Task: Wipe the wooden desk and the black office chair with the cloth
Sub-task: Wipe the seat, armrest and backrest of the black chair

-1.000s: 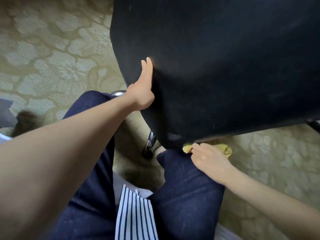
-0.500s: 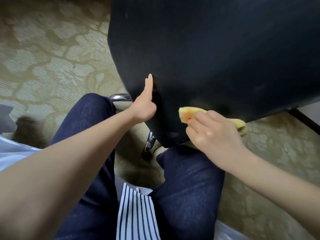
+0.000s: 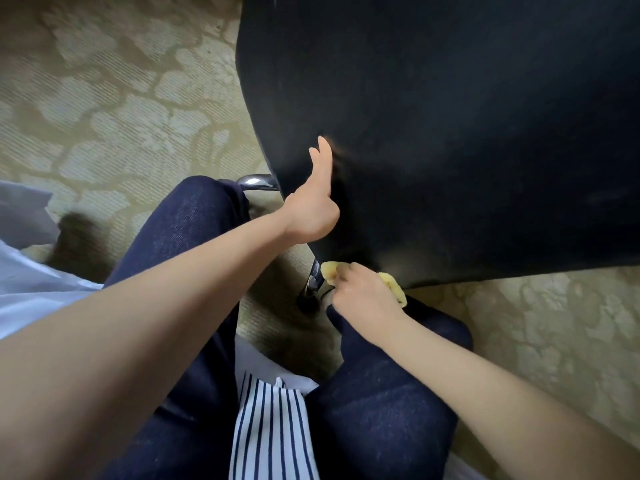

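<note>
Head view, looking down. The large black fabric-covered office chair fills the upper right of the frame, its dark panel sloping toward the person. The left hand lies flat against the left edge of this panel, fingers straight and together, pointing upward, thumb alongside; it grips nothing and only presses on the fabric.

The right hand sits at the lowest corner of the chair panel, below and to the right of the left hand, the two well apart. Its fingers are curled around a small yellow soft cloth, bunched in the grasp. The cloth shows on both sides of the hand: one lobe to the left of the knuckles, another trailing off to the right. The cloth lies between the hand and the chair's bottom edge and appears to touch that edge; the exact contact line is hidden by the hand.

A chromed metal chair leg descends just left of the cloth, and a second chromed curved bar shows under the panel's left edge, above the person's knee.

The person's legs in dark blue denim trousers occupy the lower centre, with a blue-and-white striped garment hem between them. A beige patterned carpet covers the floor. The wooden desk is out of frame.
</note>
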Demonstrator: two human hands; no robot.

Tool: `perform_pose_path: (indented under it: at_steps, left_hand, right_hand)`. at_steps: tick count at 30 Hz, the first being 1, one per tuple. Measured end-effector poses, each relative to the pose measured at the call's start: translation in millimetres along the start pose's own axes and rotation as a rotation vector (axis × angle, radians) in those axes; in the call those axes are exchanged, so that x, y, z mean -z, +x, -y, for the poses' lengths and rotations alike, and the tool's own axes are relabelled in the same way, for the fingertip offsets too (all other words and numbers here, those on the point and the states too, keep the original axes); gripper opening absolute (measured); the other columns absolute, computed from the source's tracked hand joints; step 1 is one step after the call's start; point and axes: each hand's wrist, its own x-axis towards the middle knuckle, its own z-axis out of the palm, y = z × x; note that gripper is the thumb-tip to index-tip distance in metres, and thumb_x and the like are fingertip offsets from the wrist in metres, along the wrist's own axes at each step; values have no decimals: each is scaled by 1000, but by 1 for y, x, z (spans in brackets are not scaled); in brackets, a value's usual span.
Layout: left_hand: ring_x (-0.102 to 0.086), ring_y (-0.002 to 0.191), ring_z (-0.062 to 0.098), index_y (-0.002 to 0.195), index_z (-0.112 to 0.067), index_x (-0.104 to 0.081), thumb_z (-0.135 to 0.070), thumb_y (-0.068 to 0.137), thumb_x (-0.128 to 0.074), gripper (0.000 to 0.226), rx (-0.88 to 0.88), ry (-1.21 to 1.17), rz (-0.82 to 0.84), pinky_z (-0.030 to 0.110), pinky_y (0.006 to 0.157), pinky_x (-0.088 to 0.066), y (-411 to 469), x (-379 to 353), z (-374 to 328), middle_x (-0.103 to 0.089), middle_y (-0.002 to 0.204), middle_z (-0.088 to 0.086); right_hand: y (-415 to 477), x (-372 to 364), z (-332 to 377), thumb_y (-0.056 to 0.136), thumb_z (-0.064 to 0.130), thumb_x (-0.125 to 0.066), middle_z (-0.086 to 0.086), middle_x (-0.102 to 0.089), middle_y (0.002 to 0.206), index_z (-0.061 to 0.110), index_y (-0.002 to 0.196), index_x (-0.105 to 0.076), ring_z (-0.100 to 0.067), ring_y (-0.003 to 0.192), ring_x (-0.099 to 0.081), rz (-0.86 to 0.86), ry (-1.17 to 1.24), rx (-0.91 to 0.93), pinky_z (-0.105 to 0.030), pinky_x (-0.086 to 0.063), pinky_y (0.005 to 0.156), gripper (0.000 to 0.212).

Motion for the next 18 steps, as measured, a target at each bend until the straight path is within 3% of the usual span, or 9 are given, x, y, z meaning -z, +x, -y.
perform_pose_path:
  at_steps: [3,5,8,12,14,16,18]
  left_hand:
    - [-29,138,37,150,-23,16,14,76,-32,95,-11,16,15,60,109,-25,-3,1,1,21,157,7]
    - [-34,130,48,149,-23,18,15,78,-32,95,-10,35,5,53,102,-32,-3,1,1,18,157,11]
    - [-19,141,37,149,-26,17,17,79,-31,95,-18,17,37,40,100,-37,-3,6,4,11,159,10]
    - [-32,138,31,150,-35,12,11,79,-32,95,5,110,37,33,102,-36,-6,23,10,-7,160,4]
    - [-27,141,28,151,-34,7,10,78,-33,95,0,129,-6,30,109,-31,-12,27,9,-10,160,4]
    - [-22,143,26,151,-33,5,11,78,-33,94,-40,127,-3,31,113,-25,-22,29,-2,-8,160,4]
    - [-13,146,24,152,-31,4,13,79,-34,94,-72,132,0,32,117,-18,-31,30,-10,-4,160,4]
  right_hand:
    - [6,-1,-1,83,7,-62,-5,-61,87,10,95,-70,-25,102,-50,59,21,73,-36,-42,86,14]
    - [6,4,-3,83,6,-64,-7,-50,77,10,97,-69,-24,97,-50,102,40,94,-35,-42,77,15]
    - [-4,12,-7,84,3,-65,-9,-60,90,5,100,-69,-24,97,-52,92,70,82,-35,-45,77,17]
    - [-33,29,-21,91,1,-54,-14,-62,107,-1,105,-66,-28,106,-51,7,177,-64,-37,-44,85,19]
    - [-49,40,-30,78,6,-73,-6,-67,95,3,88,-72,-23,101,-58,-109,120,-81,-32,-48,85,10]
    - [-71,57,-39,53,15,-91,3,-67,73,13,63,-73,-15,81,-64,-231,76,-109,-23,-52,72,21]
    - [-88,71,-47,57,17,-90,6,-66,70,17,63,-73,-13,76,-62,-288,-10,-126,-25,-49,72,19]
